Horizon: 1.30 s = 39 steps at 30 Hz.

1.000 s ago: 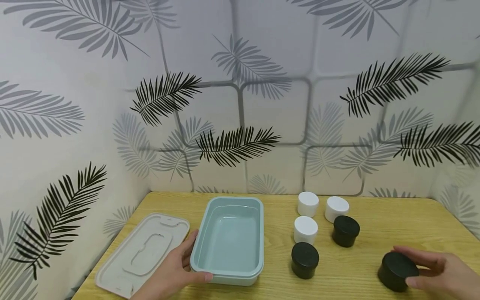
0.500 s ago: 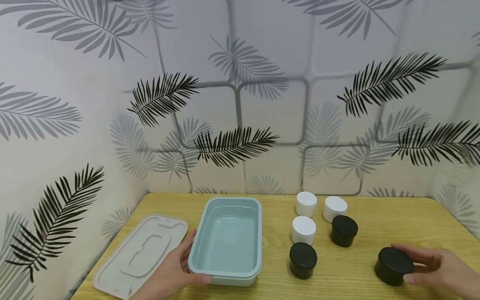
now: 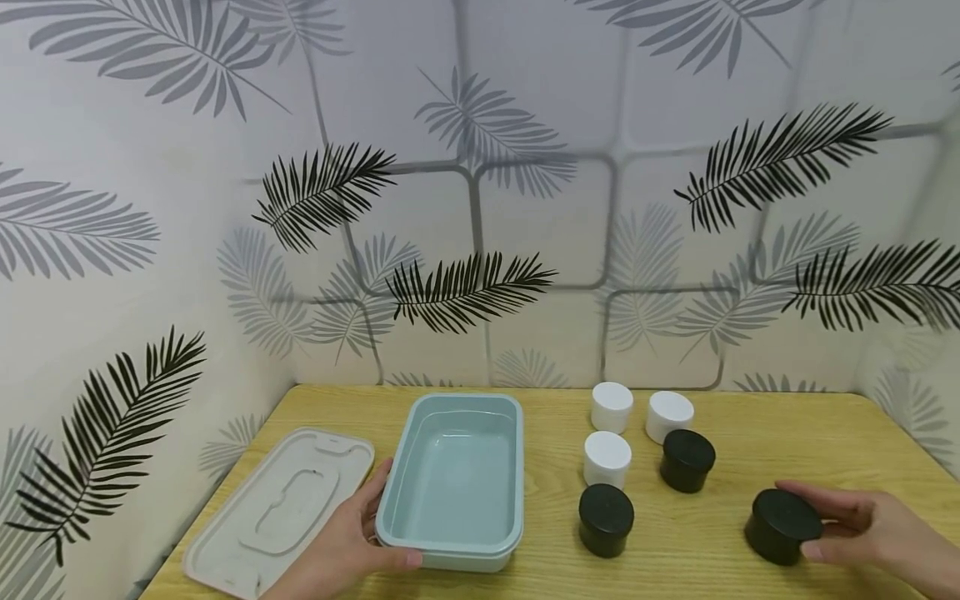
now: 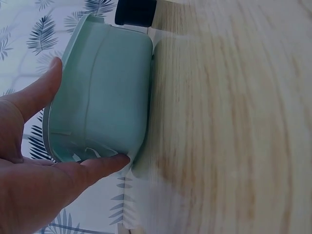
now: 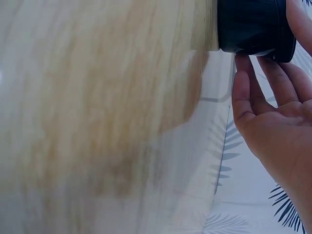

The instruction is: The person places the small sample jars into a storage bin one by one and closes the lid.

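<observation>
A pale blue-green rectangular plastic container, without a lid, stands on the wooden table. My left hand holds its near left corner, thumb at the front rim and fingers along the left side; the left wrist view shows the thumb and fingers spread round the container wall. At the right, my right hand grips a round black lidded jar between thumb and fingers. The right wrist view shows the fingertips against the side of this jar, its base close to the tabletop.
A whitish rectangular lid lies left of the container, partly behind my left arm. Between container and right hand stand two more black jars, one near and one farther back, with three white jars beside them. A leaf-patterned wall rises behind the table.
My right hand has moved a little left and away from me with the black jar. The left hand stays at the container; the whole head view has shifted slightly.
</observation>
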Each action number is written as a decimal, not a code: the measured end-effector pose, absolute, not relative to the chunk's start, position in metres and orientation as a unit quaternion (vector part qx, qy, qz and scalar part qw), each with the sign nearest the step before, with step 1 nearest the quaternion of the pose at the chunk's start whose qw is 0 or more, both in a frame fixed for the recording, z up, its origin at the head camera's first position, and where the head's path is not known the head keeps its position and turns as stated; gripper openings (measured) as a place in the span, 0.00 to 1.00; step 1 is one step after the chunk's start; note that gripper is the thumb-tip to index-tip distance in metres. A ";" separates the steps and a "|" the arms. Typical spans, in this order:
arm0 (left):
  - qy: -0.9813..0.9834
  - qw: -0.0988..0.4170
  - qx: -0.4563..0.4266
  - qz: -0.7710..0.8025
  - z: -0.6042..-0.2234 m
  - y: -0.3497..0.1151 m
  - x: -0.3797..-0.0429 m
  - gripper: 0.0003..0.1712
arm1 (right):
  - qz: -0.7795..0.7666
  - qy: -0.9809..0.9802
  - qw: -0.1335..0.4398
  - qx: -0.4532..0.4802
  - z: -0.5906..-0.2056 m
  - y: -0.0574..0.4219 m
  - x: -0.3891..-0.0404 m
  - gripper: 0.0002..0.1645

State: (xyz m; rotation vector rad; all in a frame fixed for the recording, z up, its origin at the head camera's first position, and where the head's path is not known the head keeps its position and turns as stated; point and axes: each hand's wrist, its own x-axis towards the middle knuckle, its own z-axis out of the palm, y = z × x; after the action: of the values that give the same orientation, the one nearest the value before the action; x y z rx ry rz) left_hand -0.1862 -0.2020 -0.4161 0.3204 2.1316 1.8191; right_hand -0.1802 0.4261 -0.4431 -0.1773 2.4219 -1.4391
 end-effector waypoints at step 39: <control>0.740 0.150 0.102 0.648 -0.422 -0.203 -0.187 0.68 | -0.559 0.813 0.062 -0.150 -0.329 0.236 -0.237 0.44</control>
State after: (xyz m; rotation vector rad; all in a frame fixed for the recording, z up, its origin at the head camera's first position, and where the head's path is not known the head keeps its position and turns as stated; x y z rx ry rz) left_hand -0.1867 -0.2031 -0.4217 0.2926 2.1260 1.8620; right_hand -0.2372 0.2357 -0.3288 -0.4524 2.4578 -1.6904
